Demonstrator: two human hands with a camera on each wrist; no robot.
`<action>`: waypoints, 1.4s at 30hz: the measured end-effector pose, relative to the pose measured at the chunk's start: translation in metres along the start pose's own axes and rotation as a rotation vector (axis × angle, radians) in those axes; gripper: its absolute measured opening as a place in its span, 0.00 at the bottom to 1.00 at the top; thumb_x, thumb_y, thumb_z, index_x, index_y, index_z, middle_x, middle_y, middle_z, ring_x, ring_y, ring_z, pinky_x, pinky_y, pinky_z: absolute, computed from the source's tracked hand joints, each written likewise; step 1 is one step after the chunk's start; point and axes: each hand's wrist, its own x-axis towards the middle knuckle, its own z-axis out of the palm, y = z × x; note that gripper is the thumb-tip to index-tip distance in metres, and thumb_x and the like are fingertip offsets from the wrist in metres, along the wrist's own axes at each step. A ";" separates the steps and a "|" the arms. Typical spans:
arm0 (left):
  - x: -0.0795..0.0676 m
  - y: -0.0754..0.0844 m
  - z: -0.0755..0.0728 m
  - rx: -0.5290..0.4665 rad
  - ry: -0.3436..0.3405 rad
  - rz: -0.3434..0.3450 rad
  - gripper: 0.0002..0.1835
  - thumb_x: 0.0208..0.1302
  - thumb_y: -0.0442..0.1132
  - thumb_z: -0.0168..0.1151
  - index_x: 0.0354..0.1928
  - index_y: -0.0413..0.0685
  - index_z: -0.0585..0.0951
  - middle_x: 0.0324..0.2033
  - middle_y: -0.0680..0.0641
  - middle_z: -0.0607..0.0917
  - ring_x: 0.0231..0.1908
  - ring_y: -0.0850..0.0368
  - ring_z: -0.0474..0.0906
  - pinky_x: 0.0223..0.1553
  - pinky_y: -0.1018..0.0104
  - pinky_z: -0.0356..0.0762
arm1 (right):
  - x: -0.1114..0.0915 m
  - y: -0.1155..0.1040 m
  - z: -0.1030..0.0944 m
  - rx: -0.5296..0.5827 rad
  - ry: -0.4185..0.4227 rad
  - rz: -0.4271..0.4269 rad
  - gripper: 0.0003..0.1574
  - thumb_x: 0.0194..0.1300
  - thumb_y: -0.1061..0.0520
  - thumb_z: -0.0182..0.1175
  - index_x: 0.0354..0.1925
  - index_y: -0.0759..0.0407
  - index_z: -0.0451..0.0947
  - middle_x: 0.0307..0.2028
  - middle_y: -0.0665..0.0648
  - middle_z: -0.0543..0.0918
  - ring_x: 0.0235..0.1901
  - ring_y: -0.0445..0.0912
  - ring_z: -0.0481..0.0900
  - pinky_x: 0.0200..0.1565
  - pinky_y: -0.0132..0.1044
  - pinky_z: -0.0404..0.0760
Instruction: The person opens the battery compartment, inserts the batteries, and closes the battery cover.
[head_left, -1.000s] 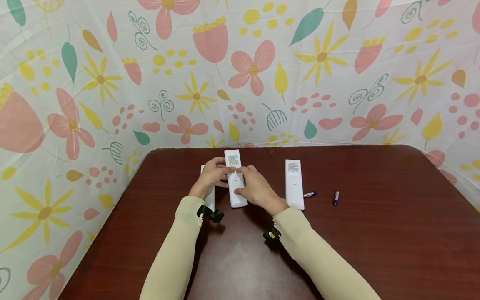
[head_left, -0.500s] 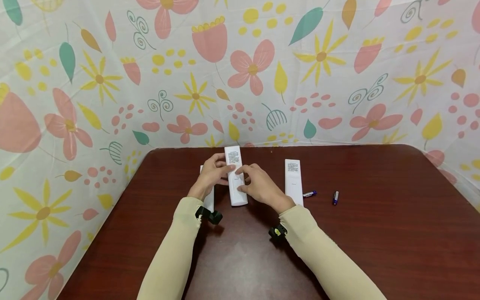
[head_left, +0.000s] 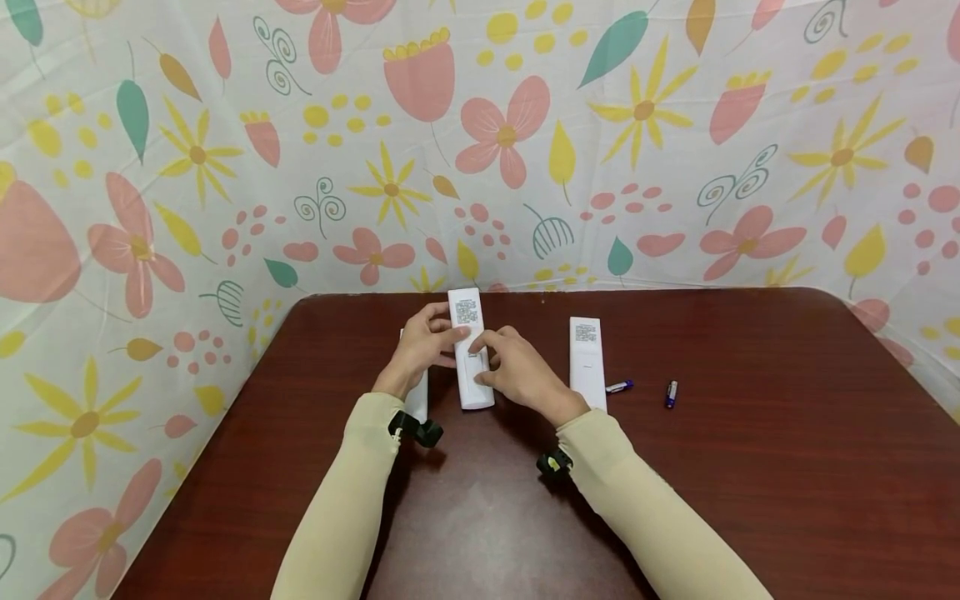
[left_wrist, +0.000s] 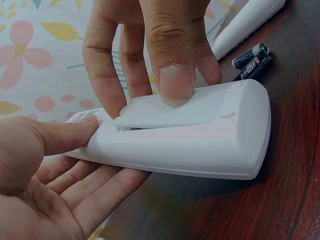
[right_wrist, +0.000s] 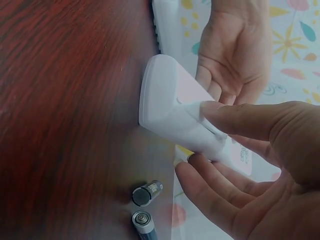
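Note:
My left hand [head_left: 423, 343] holds a white remote control [head_left: 476, 393] with its back up, the thumb on top and the fingers beneath. My right hand [head_left: 521, 367] pinches the battery cover [left_wrist: 150, 112] on that back, its thumb pressing on the cover and a fingertip at the cover's upper end. In the left wrist view a dark gap shows along one edge of the cover, which sits slightly raised. A second white remote [head_left: 417, 400] lies left of the held one, partly hidden by the left hand and wrist. The inside of the battery compartment is hidden.
A third white remote [head_left: 587, 371] lies back up on the brown table [head_left: 750, 467], partly behind the right forearm. One battery [head_left: 619, 387] touches or nearly touches it; another battery [head_left: 671, 394] lies further right. A flowered cloth [head_left: 480, 150] hangs behind the table.
The held remote has moved slightly away from me. My right hand has shifted a little right, and its index fingertip has drawn away from the left thumb.

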 end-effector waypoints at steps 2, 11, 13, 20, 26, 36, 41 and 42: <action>0.000 0.000 0.000 -0.004 -0.002 0.000 0.30 0.74 0.34 0.70 0.74 0.45 0.72 0.53 0.37 0.86 0.38 0.49 0.89 0.33 0.58 0.90 | 0.000 0.000 0.000 -0.001 0.001 0.000 0.22 0.65 0.66 0.76 0.55 0.58 0.82 0.55 0.65 0.75 0.49 0.56 0.85 0.46 0.42 0.86; 0.001 0.001 -0.001 -0.002 -0.005 0.013 0.30 0.74 0.34 0.70 0.74 0.44 0.72 0.52 0.37 0.86 0.39 0.48 0.89 0.34 0.58 0.90 | -0.001 -0.003 0.000 0.001 0.038 0.001 0.20 0.65 0.66 0.75 0.53 0.57 0.83 0.52 0.65 0.73 0.49 0.56 0.85 0.46 0.42 0.86; 0.001 0.001 -0.001 0.004 -0.005 0.015 0.30 0.74 0.34 0.70 0.74 0.44 0.72 0.53 0.37 0.86 0.39 0.48 0.89 0.34 0.57 0.90 | 0.000 -0.003 -0.001 -0.004 0.046 -0.010 0.19 0.65 0.66 0.75 0.52 0.58 0.83 0.50 0.64 0.74 0.47 0.54 0.84 0.46 0.42 0.85; 0.002 0.002 -0.001 0.010 -0.003 0.011 0.30 0.74 0.35 0.70 0.74 0.45 0.72 0.54 0.37 0.86 0.41 0.47 0.88 0.36 0.57 0.90 | 0.001 -0.004 -0.002 0.020 0.057 -0.078 0.15 0.65 0.67 0.75 0.47 0.60 0.81 0.45 0.58 0.79 0.45 0.52 0.84 0.48 0.44 0.86; 0.001 0.002 -0.001 0.001 -0.007 0.017 0.30 0.74 0.34 0.69 0.75 0.44 0.72 0.54 0.36 0.86 0.40 0.49 0.88 0.35 0.57 0.90 | 0.000 -0.007 -0.003 0.076 0.053 -0.092 0.13 0.67 0.68 0.73 0.46 0.60 0.80 0.45 0.56 0.85 0.45 0.50 0.86 0.47 0.44 0.86; 0.000 0.001 -0.001 0.002 -0.007 0.018 0.30 0.74 0.34 0.69 0.75 0.45 0.72 0.53 0.38 0.86 0.39 0.49 0.88 0.34 0.57 0.90 | 0.001 -0.005 -0.002 0.081 0.054 -0.088 0.12 0.68 0.67 0.72 0.46 0.58 0.81 0.43 0.54 0.86 0.42 0.48 0.84 0.44 0.42 0.85; 0.000 0.001 -0.001 -0.003 -0.003 0.014 0.30 0.74 0.34 0.69 0.74 0.46 0.72 0.53 0.38 0.86 0.37 0.50 0.88 0.33 0.58 0.90 | 0.000 -0.005 -0.004 0.133 0.051 -0.077 0.11 0.69 0.67 0.71 0.46 0.58 0.82 0.42 0.55 0.85 0.40 0.48 0.84 0.39 0.39 0.86; 0.000 0.001 0.000 -0.004 -0.002 0.011 0.30 0.74 0.33 0.69 0.74 0.46 0.72 0.53 0.38 0.86 0.37 0.50 0.88 0.33 0.58 0.90 | 0.000 -0.005 -0.005 0.148 0.050 -0.072 0.10 0.70 0.67 0.71 0.46 0.58 0.82 0.43 0.55 0.85 0.40 0.48 0.85 0.38 0.38 0.87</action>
